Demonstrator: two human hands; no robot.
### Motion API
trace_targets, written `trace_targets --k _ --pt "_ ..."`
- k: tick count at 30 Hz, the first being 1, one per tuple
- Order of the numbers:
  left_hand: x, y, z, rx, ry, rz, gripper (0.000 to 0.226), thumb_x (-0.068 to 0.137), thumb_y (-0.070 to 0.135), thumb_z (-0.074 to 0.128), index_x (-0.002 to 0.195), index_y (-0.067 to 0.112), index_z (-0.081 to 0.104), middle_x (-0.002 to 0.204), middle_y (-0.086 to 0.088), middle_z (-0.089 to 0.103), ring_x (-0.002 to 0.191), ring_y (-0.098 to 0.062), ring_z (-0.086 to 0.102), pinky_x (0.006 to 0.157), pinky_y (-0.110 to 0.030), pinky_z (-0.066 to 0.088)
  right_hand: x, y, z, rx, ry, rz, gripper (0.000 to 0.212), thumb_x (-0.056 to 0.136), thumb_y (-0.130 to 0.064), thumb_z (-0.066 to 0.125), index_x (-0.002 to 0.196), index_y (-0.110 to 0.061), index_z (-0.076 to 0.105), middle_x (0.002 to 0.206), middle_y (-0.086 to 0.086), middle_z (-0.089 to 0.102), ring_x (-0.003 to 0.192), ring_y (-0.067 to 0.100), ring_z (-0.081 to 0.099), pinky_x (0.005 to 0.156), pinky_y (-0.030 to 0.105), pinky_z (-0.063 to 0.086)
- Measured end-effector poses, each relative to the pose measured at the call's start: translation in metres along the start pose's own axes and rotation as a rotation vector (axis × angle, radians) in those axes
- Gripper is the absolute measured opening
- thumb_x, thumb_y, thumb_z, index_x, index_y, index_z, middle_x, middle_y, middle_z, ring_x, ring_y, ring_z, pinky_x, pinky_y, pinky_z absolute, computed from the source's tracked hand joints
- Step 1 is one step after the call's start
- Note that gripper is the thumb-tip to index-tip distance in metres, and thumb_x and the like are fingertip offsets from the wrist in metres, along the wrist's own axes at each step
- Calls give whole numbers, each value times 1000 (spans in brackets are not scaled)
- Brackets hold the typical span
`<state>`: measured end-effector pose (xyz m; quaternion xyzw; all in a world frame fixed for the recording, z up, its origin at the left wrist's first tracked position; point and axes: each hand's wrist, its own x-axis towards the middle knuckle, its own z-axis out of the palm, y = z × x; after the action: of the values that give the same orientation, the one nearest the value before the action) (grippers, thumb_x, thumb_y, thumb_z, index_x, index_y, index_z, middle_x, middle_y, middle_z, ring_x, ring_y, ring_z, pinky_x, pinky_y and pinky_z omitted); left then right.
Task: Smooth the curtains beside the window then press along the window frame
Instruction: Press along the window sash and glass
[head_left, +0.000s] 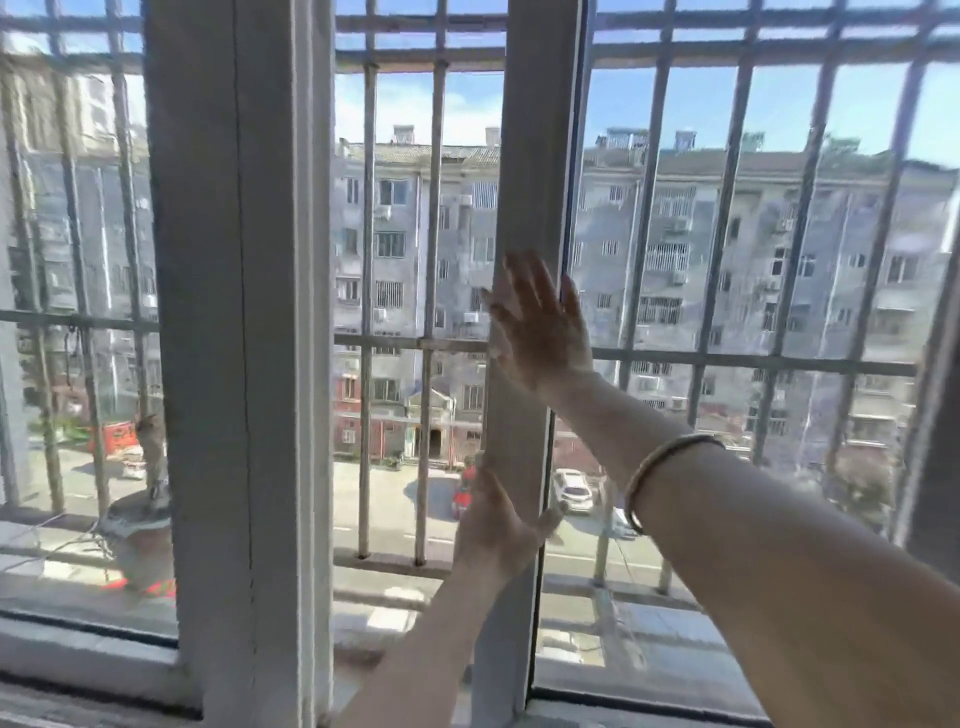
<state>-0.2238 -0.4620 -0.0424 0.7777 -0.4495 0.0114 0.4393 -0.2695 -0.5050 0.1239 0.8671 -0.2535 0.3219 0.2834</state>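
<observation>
My right hand (540, 332) lay flat and spread on the narrow window-frame upright (535, 156), my left hand (501, 525) pressed open-palmed against it lower down.

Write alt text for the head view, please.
Both hands press flat on the narrower vertical window frame post, right hand above left hand, a bangle on the right wrist. Metal security bars and apartment blocks lie beyond.
</observation>
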Motion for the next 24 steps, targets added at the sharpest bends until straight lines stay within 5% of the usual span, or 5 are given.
trace_targets --k 9,24 --pt "-12 61 48 -155 -94 84 99 81 49 57 143 12 -11 156 -9 12 135 -29 33 107 -35 29 -35 66 -17 -190 -63 47 48 99 -24 29 146 -25 19 158 0 -8 145 22 -11 115 49 -6" --pt "-27 131 110 -284 -203 183 99 80 60 48 143 13 -13 157 -6 1 138 -26 27 109 -35 27 -81 148 -33 -347 -140 141 55 99 -18 34 148 -27 9 157 0 -11 144 26 -16 113 48 -12"
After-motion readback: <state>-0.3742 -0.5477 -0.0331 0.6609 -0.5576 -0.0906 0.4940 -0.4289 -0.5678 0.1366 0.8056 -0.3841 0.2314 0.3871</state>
